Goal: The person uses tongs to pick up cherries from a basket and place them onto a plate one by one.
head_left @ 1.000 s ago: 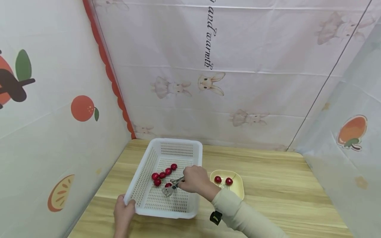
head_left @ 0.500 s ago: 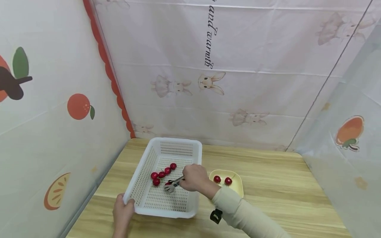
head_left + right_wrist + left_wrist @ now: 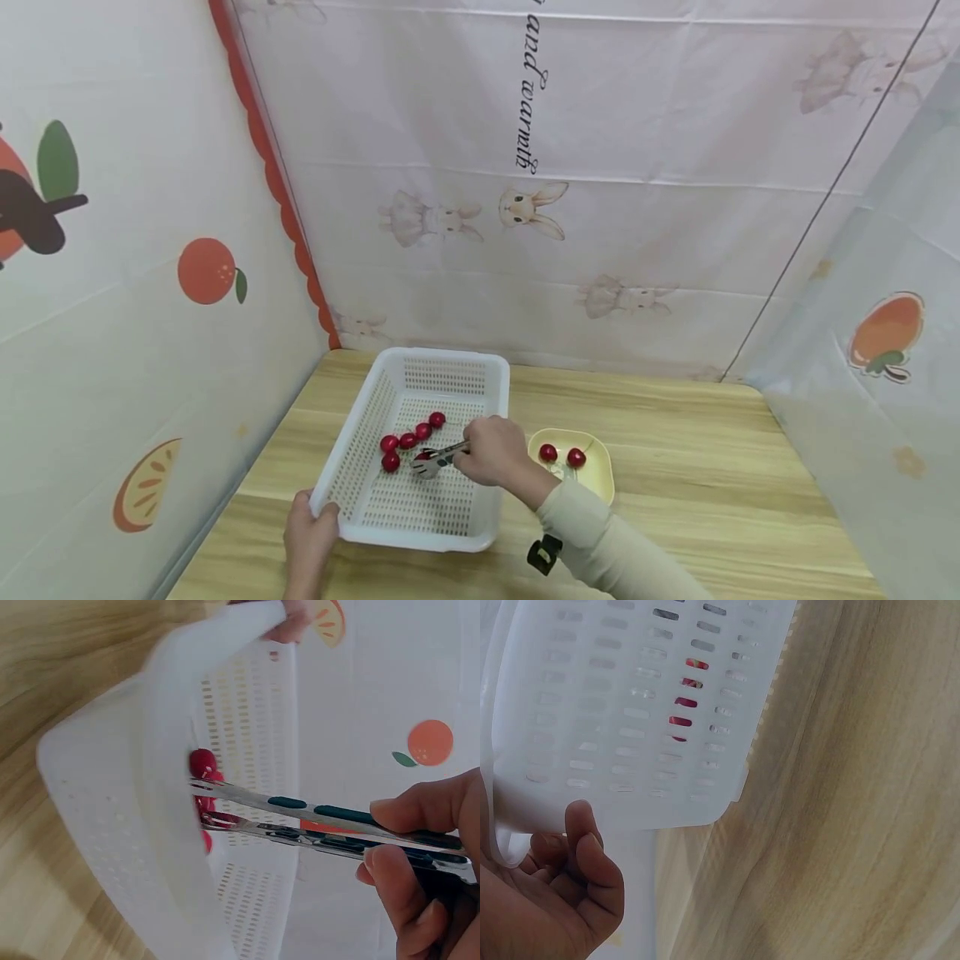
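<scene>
My left hand (image 3: pixel 311 529) grips the near left corner of a white perforated plastic basket (image 3: pixel 412 540), thumb over the rim. In the left wrist view, curled fingers (image 3: pixel 592 862) show below the basket wall (image 3: pixel 622 742). My right hand (image 3: pixel 491 454) reaches over the basket's right side and holds metal tongs (image 3: pixel 330 817), thumb on one arm and fingers on the other. Low inside the basket, a red cherry (image 3: pixel 424 455) shows between the tongs' heads. Several other cherries (image 3: pixel 407 440) lie in a bent row left of them. The basket wall partly hides the tips in the right wrist view.
A small pale yellow dish (image 3: pixel 602 483) stands right of the basket, with two stemmed cherries (image 3: pixel 576 457) in it; my right forearm passes over its near side. Beneath everything is a wood-grain table (image 3: pixel 697 467). Printed cloth walls (image 3: pixel 465 292) enclose the back and sides.
The tongs' heads have turned and come in around the cherry, which they stood beside earlier. The lowest cherry of the row has shifted slightly left. The left hand stays on the rim.
</scene>
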`<state>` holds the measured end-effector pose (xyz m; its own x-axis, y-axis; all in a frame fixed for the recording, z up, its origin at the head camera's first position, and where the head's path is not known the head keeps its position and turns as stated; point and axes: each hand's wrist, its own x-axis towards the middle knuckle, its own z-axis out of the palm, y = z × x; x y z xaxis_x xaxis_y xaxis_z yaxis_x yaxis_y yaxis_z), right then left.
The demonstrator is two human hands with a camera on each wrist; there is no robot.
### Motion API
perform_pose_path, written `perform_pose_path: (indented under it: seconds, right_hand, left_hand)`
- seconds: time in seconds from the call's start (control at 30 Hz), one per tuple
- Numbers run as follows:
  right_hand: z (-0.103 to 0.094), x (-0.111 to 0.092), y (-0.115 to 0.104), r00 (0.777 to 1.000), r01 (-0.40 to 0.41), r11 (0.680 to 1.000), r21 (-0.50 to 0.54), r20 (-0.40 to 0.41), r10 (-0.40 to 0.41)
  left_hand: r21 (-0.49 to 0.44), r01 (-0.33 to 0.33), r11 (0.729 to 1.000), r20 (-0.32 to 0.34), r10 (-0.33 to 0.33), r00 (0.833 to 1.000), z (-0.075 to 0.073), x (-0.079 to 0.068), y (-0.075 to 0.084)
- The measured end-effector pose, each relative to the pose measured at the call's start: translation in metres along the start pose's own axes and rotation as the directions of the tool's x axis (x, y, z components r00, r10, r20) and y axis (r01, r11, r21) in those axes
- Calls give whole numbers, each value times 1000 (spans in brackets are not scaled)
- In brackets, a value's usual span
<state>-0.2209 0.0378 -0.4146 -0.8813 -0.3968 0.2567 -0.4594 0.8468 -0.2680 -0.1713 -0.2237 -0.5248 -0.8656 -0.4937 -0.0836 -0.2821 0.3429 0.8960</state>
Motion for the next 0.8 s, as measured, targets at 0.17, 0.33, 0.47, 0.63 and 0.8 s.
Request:
perform_pose_path:
  seconds: [0.17,0.33,0.47,0.63,0.8]
  right_hand:
    - [0,0,3,999,-19,999,31,-41,20]
    - [4,-2,4,998,-15,999,32,-59,17]
    - [4,-9,6,997,-13,999,30,-73,15]
    - [-2,-19,9,994,-31,997,72,-102,38]
    - [-5,-26,15,991,-33,995,95,-123,45]
  left_hand:
    - [1,7,1000,9,-7,1000,0,-1,1]
    - [10,-23,1000,-18,23,1000,5,13,-21]
    - [-16,-12,1000,2,12,1000,9,24,-36]
    - [-9,-5,1000,-1,5,1000,7,20,-29]
    - [2,-27,1000,-1,27,1000,1,5,-7]
